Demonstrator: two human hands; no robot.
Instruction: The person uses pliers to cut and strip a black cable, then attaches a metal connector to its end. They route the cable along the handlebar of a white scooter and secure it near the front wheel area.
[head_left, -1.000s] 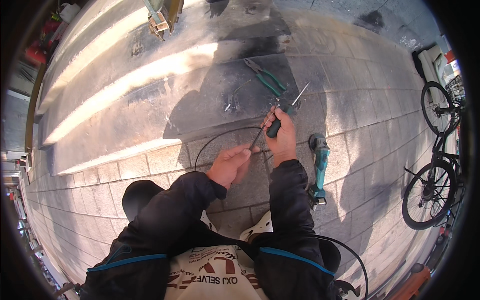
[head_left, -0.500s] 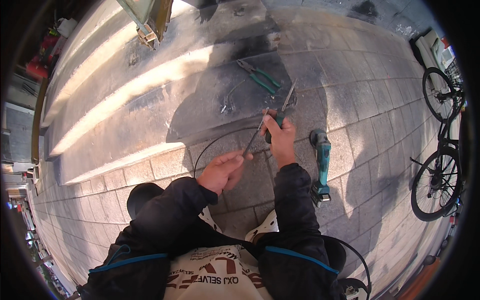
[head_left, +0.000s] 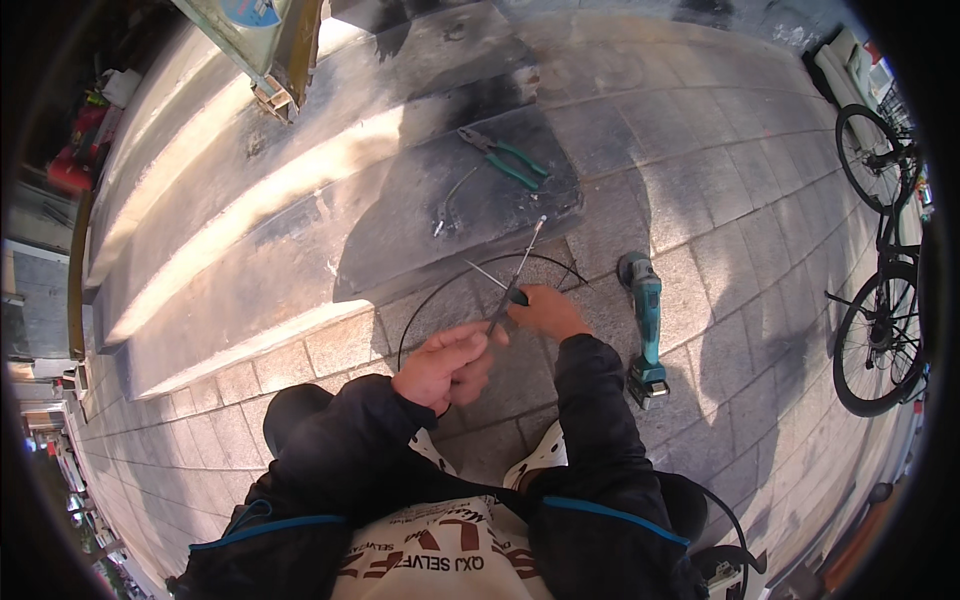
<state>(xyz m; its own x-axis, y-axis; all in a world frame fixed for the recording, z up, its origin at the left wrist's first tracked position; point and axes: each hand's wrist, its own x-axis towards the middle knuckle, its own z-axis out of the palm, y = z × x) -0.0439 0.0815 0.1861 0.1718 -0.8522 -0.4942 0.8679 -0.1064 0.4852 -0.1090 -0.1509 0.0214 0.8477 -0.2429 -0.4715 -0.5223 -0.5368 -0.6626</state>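
Cable (head_left: 499, 316) slants from curled left hand (head_left: 442, 368), right hand (head_left: 550, 313) angled inward.

Broad grey stone steps (head_left: 215, 300) rise on the left, with bright bands of sunlight across them. On the lowest step, in shadow, lie pliers (head_left: 486, 146) with green handles, their nose toward the upper left. Pale stone paving (head_left: 720, 175) spreads below and to the right, and a teal power tool (head_left: 648, 315) with a round dark head lies on it. Further right a black bicycle (head_left: 882, 333) stands near the edge of view. At the top, a panel (head_left: 275, 50) bears a round blue patch; red items (head_left: 72, 168) sit far left.
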